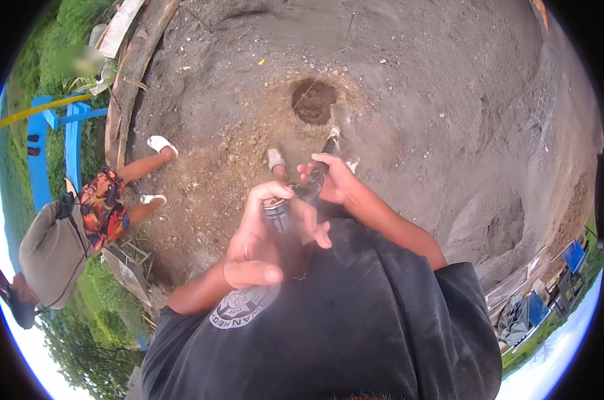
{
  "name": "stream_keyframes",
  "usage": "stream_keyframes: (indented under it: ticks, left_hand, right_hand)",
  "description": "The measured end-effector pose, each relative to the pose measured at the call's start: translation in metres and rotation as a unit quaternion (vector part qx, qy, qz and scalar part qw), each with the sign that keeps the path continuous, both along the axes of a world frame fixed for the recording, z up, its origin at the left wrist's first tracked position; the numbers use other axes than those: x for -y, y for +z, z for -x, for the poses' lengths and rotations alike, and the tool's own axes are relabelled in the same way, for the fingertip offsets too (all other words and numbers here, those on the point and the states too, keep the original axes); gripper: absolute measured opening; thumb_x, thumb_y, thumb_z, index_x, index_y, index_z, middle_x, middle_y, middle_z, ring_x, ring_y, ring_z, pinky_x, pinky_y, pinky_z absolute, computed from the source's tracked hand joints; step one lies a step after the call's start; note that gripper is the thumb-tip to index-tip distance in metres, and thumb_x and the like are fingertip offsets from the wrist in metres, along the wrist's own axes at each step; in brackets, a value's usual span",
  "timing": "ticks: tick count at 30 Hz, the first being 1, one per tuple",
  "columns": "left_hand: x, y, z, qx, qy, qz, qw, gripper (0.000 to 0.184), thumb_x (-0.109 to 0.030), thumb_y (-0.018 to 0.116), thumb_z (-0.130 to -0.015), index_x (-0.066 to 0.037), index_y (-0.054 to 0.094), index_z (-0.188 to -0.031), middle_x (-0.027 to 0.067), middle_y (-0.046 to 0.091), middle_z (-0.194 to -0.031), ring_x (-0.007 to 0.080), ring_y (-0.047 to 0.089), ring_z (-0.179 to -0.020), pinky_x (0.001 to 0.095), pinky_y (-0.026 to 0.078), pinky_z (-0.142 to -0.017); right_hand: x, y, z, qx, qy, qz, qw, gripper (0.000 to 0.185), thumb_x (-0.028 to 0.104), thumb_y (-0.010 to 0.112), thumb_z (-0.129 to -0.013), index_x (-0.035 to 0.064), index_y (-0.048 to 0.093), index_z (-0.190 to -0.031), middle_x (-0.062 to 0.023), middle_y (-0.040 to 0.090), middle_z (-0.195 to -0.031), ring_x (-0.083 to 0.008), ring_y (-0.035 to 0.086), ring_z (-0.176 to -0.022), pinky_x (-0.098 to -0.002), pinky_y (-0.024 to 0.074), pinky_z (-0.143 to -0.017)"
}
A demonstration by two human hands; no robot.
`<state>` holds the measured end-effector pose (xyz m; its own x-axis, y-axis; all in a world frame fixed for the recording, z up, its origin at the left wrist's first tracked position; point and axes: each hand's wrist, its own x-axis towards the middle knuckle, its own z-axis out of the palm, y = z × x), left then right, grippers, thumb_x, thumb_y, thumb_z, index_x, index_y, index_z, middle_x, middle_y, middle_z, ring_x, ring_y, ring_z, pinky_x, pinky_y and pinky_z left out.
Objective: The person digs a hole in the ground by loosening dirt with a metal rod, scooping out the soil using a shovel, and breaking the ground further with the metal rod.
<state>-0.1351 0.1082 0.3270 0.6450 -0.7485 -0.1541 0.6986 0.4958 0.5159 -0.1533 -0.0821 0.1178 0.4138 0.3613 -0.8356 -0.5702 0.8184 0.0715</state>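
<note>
A shovel (pixel 320 172) with a dark shaft slants from my chest toward a hole (pixel 313 101) in the soil. Its lower end, coated in mud, looks like a grey blade at the hole's near right edge. My right hand (pixel 332 177) wraps the shaft partway down. Near my chest, my left hand (pixel 255 230) has its fingers hooked round the dark upper end, the thumb stretched out to one side. Blur hides part of that grip. One of my feet (pixel 276 159) shows just beyond the hands, coated in soil.
Another person (pixel 58 243) in patterned shorts and white shoes stands at the left. Wooden boards (pixel 132 80) edge the dirt there, with a blue frame (pixel 73 143) behind them. A soil mound (pixel 492 223) rises at the right. Blue and grey items (pixel 538 307) lie at the lower right.
</note>
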Motion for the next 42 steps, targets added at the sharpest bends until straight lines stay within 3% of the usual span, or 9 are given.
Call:
stream_keyframes:
  ticks: [3,6,13,17,27,36,37,39,42]
  left_hand:
    - [-0.034,-0.01,-0.041,0.179,-0.14,-0.147,0.963,0.087,-0.013,0.084,-0.078,-0.016,0.035,-0.149,0.018,0.052,-0.123,0.0379,0.06,-0.117,0.0513,0.044,-0.11]
    - [-0.057,0.036,-0.102,0.449,-0.295,-0.438,0.721,0.072,-0.012,0.086,-0.075,-0.01,0.053,-0.138,0.0181,0.052,-0.124,0.0377,0.058,-0.116,0.0473,0.049,-0.101]
    - [-0.036,0.005,-0.134,0.785,-0.12,-0.338,0.505,0.047,-0.015,0.074,-0.082,-0.011,0.065,-0.128,0.0143,0.056,-0.125,0.0339,0.06,-0.116,0.0467,0.05,-0.099]
    - [0.009,-0.043,-0.125,0.809,-0.203,-0.329,0.443,0.029,-0.013,0.064,-0.081,-0.007,0.068,-0.109,0.0048,0.062,-0.092,0.0216,0.065,-0.091,0.0385,0.055,-0.085]
    - [0.139,-0.151,-0.191,0.67,-0.316,-0.525,0.419,0.015,-0.014,0.064,-0.087,-0.009,0.062,-0.101,0.0143,0.071,-0.074,0.0336,0.074,-0.069,0.049,0.057,-0.057]
    - [0.251,-0.254,-0.28,0.592,-0.435,-0.556,0.39,0.025,-0.012,0.063,-0.085,-0.011,0.066,-0.109,0.0243,0.073,-0.09,0.044,0.071,-0.09,0.0546,0.055,-0.083]
    - [0.267,-0.264,-0.295,0.588,-0.445,-0.554,0.386,0.024,-0.012,0.063,-0.085,-0.011,0.067,-0.109,0.0242,0.073,-0.09,0.0437,0.071,-0.092,0.0546,0.055,-0.084]
    - [0.29,-0.298,-0.318,0.59,-0.451,-0.548,0.385,0.023,-0.012,0.062,-0.085,-0.012,0.068,-0.107,0.0233,0.074,-0.092,0.0435,0.071,-0.094,0.0548,0.055,-0.085]
    - [0.305,-0.366,-0.332,0.585,-0.481,-0.536,0.373,0.024,-0.012,0.063,-0.084,-0.015,0.068,-0.107,0.0198,0.075,-0.093,0.0424,0.072,-0.093,0.0543,0.056,-0.085]
  right_hand:
    - [-0.024,-0.019,-0.02,-0.041,-0.033,0.023,0.998,0.013,0.015,0.055,-0.096,0.0012,0.054,-0.096,-0.0138,0.063,-0.081,-0.028,0.063,-0.076,-0.0406,0.0568,-0.074]
    - [-0.037,-0.058,-0.026,-0.04,-0.035,0.024,0.998,0.013,0.013,0.058,-0.092,0.002,0.056,-0.085,-0.015,0.062,-0.075,-0.0286,0.062,-0.068,-0.0415,0.0563,-0.066]
    - [-0.05,-0.077,-0.069,0.005,0.081,0.148,0.986,0.013,0.011,0.059,-0.085,0.0003,0.061,-0.079,-0.0166,0.065,-0.069,-0.0302,0.064,-0.06,-0.0433,0.0556,-0.063]
    - [-0.039,-0.109,-0.079,0.027,0.096,0.116,0.988,0.015,0.01,0.058,-0.086,-0.0013,0.06,-0.076,-0.0179,0.064,-0.069,-0.0306,0.065,-0.061,-0.0418,0.056,-0.063]
    - [0.048,-0.147,-0.13,-0.083,-0.089,-0.062,0.991,0.029,0.026,0.052,-0.095,-0.0012,0.063,-0.092,-0.0187,0.072,-0.096,-0.0323,0.07,-0.081,-0.045,0.0585,-0.082]
    - [0.109,-0.256,-0.191,-0.066,-0.301,-0.143,0.94,0.01,0.011,0.055,-0.09,0.0028,0.058,-0.096,-0.0148,0.064,-0.09,-0.0298,0.067,-0.086,-0.0474,0.0568,-0.079]
    - [0.12,-0.259,-0.201,0.056,-0.158,0.02,0.986,0.012,0.01,0.056,-0.09,0.0025,0.059,-0.099,-0.0153,0.065,-0.094,-0.0301,0.067,-0.088,-0.0476,0.0562,-0.082]
    - [0.144,-0.273,-0.223,0.285,0.151,0.335,0.885,0.017,0.009,0.057,-0.09,0.0019,0.061,-0.105,-0.0163,0.066,-0.102,-0.0306,0.068,-0.093,-0.0479,0.0552,-0.086]
    - [0.129,-0.404,-0.216,0.133,-0.233,-0.064,0.961,0.021,0.007,0.059,-0.088,0.0019,0.062,-0.107,-0.0169,0.067,-0.106,-0.0312,0.068,-0.097,-0.0492,0.0543,-0.089]
